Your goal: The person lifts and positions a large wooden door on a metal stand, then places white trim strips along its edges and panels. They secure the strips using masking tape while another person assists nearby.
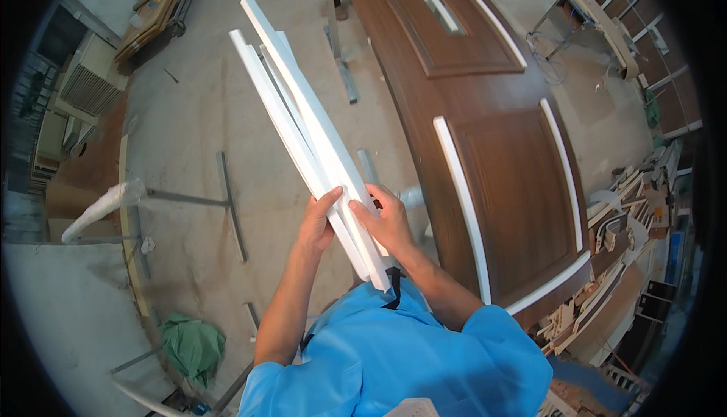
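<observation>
both hands grip a bundle of white strips (310, 133): left hand (316, 224) fingers wrapped round, right hand (388, 221) seemingly clasping too, beside the brown door (500, 182).

I see plain white trim strips (310, 133) held over a dusty grey concrete floor (204, 129). Right of the strips lies a dark brown wood-grain door (507, 182), its panels edged with curved white mouldings (462, 205). Below the strips my sleeves (401, 356) are bright blue. Left of the sleeves sits a crumpled green cloth (193, 345).
</observation>
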Demonstrator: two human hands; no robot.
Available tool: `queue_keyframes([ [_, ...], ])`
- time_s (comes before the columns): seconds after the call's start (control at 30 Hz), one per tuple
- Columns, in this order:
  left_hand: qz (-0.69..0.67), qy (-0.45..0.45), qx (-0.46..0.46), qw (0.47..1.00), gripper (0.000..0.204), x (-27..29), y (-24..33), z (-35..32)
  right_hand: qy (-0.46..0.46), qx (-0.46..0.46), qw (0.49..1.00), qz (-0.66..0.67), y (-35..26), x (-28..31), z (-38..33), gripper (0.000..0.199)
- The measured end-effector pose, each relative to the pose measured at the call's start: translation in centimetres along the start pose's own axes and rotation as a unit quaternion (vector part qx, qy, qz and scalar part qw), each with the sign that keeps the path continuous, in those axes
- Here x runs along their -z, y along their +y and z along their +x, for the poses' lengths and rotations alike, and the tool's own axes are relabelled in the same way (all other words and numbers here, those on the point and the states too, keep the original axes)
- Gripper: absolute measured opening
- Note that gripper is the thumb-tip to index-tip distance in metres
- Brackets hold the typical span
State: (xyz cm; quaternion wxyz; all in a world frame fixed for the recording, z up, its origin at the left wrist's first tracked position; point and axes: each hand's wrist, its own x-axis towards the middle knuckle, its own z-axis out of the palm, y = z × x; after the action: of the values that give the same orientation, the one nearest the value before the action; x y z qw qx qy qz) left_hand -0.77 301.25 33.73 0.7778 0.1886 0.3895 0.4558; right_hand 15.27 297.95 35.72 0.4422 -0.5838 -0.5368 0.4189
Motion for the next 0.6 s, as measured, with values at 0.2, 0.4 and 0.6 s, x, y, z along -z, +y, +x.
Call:
queue_keyframes([
  [0.2, -0.051, -0.010, 0.021, 0.998, 0.061, -0.8, 5.8, 10.2, 0.007, -0.046, 0.998, 0.043, -2.6, -0.2, 10.9, 0.035],
  [0.4, -0.067, -0.024, 0.090, 0.993, 0.048, -0.5, 8.5, 20.7, 0.086, -0.046, 0.995, 0.029, -0.1, -0.4, 19.7, 0.032],
  [0.6, -0.056, -0.036, 0.129, 0.989, 0.039, 1.7, 14.5, 31.8, 0.204, -0.011, 0.922, -0.328, 6.8, 3.7, 33.1, 0.041],
])
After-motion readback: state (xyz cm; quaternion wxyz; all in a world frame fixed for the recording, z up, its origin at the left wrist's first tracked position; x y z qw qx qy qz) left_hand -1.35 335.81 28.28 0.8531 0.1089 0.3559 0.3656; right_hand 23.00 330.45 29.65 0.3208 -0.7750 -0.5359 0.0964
